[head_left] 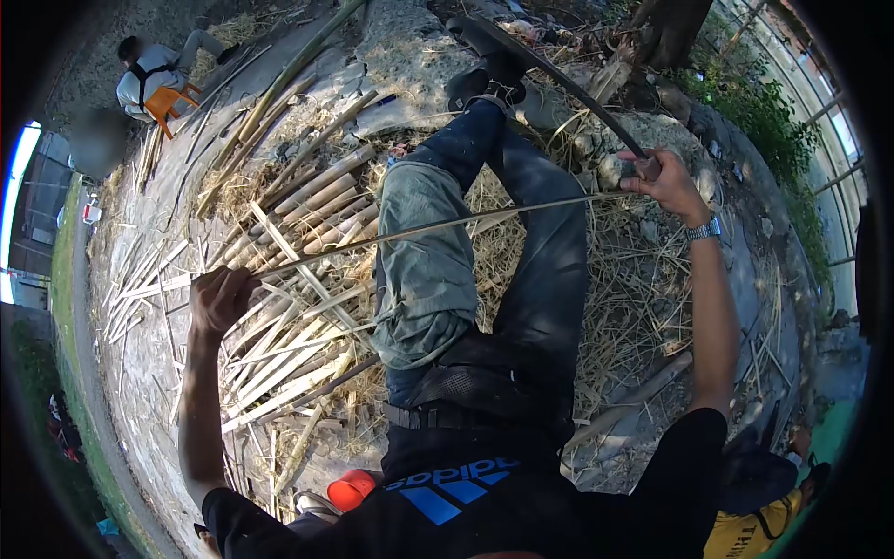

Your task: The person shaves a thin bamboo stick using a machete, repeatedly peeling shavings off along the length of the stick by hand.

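A long, thin bamboo strip (419,230) stretches across my thighs from one hand to the other. My left hand (222,300) is closed around its left end. My right hand (669,186) is wrapped round the wooden handle of a machete (577,88), whose dark blade points up and left past my feet. The strip's right end reaches the fingertips of this same hand; whether they pinch it or only touch it I cannot tell. A grey-green cloth (424,261) covers my left thigh, beneath the strip.
Split bamboo slats (289,363) and cut bamboo pieces (326,210) lie left of my legs. Shavings (643,279) cover the ground at right. A red container (351,489) stands near my left hip. Another person (149,79) sits on an orange chair (168,104) at the upper left.
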### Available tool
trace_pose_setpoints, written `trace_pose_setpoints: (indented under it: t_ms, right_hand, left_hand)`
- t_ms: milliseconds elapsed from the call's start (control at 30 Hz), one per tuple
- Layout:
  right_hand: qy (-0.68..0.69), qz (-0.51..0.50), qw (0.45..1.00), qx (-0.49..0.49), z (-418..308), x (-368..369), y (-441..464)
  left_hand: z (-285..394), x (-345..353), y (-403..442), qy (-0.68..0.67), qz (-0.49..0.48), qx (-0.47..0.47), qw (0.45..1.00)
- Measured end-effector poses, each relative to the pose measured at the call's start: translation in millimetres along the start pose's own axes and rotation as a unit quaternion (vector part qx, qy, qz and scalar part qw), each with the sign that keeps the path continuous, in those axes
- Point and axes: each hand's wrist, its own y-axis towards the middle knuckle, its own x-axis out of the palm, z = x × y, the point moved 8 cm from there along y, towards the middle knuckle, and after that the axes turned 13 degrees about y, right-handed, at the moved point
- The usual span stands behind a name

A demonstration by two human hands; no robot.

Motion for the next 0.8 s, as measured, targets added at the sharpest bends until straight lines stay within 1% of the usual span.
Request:
trace_pose_setpoints:
  t_ms: [67, 100, 200, 233, 267, 300, 333, 367, 400, 433, 467, 500, 533, 600, 633, 667, 700, 733, 767, 800]
  right_hand:
    - [0.060, -0.077, 0.991, 0.087, 16, 11, -8]
    - [0.060, -0.082, 0.991, 0.083, 16, 11, -14]
    - [0.233, -0.068, 0.963, 0.117, 21, 16, -40]
    - [0.235, -0.072, 0.963, 0.111, 23, 20, -42]
    - [0.190, -0.047, 0.977, 0.079, 24, 19, -43]
    - [0.145, -0.021, 0.988, 0.048, 23, 17, -46]
    - [0.145, -0.021, 0.988, 0.047, 16, 24, -49]
    - [0.192, 0.027, 0.981, 0.032, 8, 27, -52]
    - [0.237, 0.077, 0.968, 0.017, 2, 24, -54]
    - [0.238, 0.081, 0.968, 0.015, 5, 21, -53]
    - [0.267, 0.073, 0.961, 0.016, 11, 19, -51]
    - [0.296, 0.065, 0.953, 0.017, 9, 19, -50]
    - [0.297, 0.068, 0.952, 0.017, 8, 20, -47]
    - [0.276, 0.086, 0.957, 0.038, 4, 22, -45]
    - [0.274, 0.087, 0.957, 0.037, -1, 23, -45]
    - [0.218, 0.072, 0.973, 0.033, -7, 25, -43]
    - [0.164, 0.057, 0.984, 0.033, -13, 29, -43]
    - [0.165, 0.062, 0.984, 0.036, -19, 29, -43]
    - [0.144, 0.024, 0.988, 0.053, -27, 33, -41]
    - [0.122, -0.020, 0.990, 0.071, -38, 40, -43]
  left_hand:
    - [-22, -3, 2, 0.014, 0.014, -0.031, 0.999]
    - [-33, -4, 0, 0.002, 0.024, -0.050, 0.998]
    - [-54, -2, -5, 0.014, -0.031, -0.122, 0.992]
    - [-54, -2, 0, -0.021, -0.014, -0.146, 0.989]
    - [-51, -2, 3, -0.016, -0.014, -0.148, 0.989]
    - [-54, -2, 4, -0.025, -0.008, -0.188, 0.982]
    - [-57, -1, 3, -0.035, -0.001, -0.226, 0.973]
    - [-57, -1, 4, -0.021, 0.009, -0.240, 0.971]
    - [-58, 2, 2, -0.021, 0.010, -0.238, 0.971]
    - [-63, 4, -2, -0.030, 0.018, -0.238, 0.971]
    - [-66, 4, -4, -0.039, 0.024, -0.238, 0.970]
    - [-62, -1, -2, -0.025, 0.038, -0.216, 0.975]
    - [-63, -1, 1, -0.024, 0.038, -0.213, 0.976]
    - [-63, 6, -4, -0.042, 0.020, -0.259, 0.965]
    - [-70, 22, -12, -0.053, -0.030, -0.272, 0.960]
    - [-72, 25, -11, -0.053, -0.024, -0.269, 0.961]
    - [-67, 32, -6, -0.071, -0.052, -0.227, 0.970]
    - [-56, 32, 4, -0.088, -0.083, -0.184, 0.975]
    - [-42, 35, 9, -0.068, -0.153, -0.157, 0.973]
    - [-17, 27, 25, -0.040, -0.113, -0.101, 0.988]
